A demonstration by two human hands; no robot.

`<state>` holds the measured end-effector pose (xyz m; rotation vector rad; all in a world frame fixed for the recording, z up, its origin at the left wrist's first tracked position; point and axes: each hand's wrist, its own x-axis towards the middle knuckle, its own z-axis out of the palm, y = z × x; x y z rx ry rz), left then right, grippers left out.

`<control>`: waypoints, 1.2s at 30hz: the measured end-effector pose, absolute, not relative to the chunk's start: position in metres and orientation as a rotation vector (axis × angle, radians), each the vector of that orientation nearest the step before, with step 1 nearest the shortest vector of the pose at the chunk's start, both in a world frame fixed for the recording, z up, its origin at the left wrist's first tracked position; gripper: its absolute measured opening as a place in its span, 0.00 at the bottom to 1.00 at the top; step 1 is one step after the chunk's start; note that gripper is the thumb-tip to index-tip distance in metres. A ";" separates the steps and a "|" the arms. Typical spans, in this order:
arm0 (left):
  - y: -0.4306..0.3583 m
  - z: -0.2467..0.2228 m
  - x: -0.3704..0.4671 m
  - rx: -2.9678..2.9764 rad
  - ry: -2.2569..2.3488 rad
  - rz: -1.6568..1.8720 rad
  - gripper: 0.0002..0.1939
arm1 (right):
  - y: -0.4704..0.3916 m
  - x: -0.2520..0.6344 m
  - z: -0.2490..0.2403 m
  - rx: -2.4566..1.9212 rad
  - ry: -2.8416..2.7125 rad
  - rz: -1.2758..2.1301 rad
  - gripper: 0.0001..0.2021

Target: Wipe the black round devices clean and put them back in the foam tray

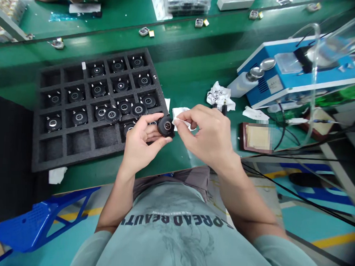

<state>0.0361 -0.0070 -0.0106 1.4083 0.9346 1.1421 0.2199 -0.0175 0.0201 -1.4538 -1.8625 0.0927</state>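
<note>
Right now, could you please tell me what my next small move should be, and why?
Perhaps gently touch the white material to the edge of the round black piece: the left hand holds the piece with its round face showing, and the right hand appears to pinch the material right beside it.

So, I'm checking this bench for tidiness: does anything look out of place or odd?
One round black piece and a second one look out of place: they lie over dividers of the foam tray, while most others sit down in compartments. Crumpled white paper beside the bottle looks untidy.
</note>
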 end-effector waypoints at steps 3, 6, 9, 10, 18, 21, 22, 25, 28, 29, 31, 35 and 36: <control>-0.007 -0.010 0.035 1.430 0.934 1.089 0.29 | -0.019 0.216 0.020 -1.462 -1.894 0.002 0.07; -0.007 -0.010 0.034 1.447 0.926 1.063 0.29 | -0.018 0.213 0.024 -1.422 -2.002 -0.002 0.09; -0.007 -0.010 0.033 1.460 0.922 1.050 0.30 | -0.016 0.213 0.029 -1.377 -2.120 -0.030 0.11; -0.007 -0.010 0.032 1.465 0.925 1.047 0.30 | -0.015 0.213 0.030 -1.374 -2.144 -0.060 0.10; -0.007 -0.009 0.031 1.506 0.921 1.024 0.28 | -0.009 0.222 0.038 -1.256 -2.390 -0.171 0.11; -0.006 -0.011 0.031 1.514 0.925 1.027 0.28 | -0.008 0.221 0.041 -1.252 -2.421 -0.212 0.10; -0.006 -0.011 0.031 1.509 0.923 1.026 0.28 | -0.008 0.220 0.042 -1.245 -2.435 -0.235 0.11; -0.007 -0.013 0.031 1.503 0.933 1.023 0.28 | -0.012 0.216 0.045 -1.200 -2.486 -0.300 0.12; -0.008 -0.013 0.032 1.476 0.946 1.028 0.27 | -0.017 0.214 0.047 -1.160 -2.529 -0.318 0.13; -0.007 -0.013 0.032 1.458 0.946 1.029 0.27 | -0.019 0.215 0.048 -1.156 -2.539 -0.318 0.12; -0.007 -0.011 0.032 1.415 0.937 1.038 0.27 | -0.021 0.219 0.049 -1.148 -2.558 -0.323 0.12; -0.006 -0.008 0.031 1.317 0.905 1.075 0.28 | -0.022 0.243 0.046 -1.236 -2.526 -0.300 0.11; -0.007 -0.007 0.030 1.300 0.898 1.081 0.28 | -0.022 0.250 0.044 -1.289 -2.468 -0.279 0.11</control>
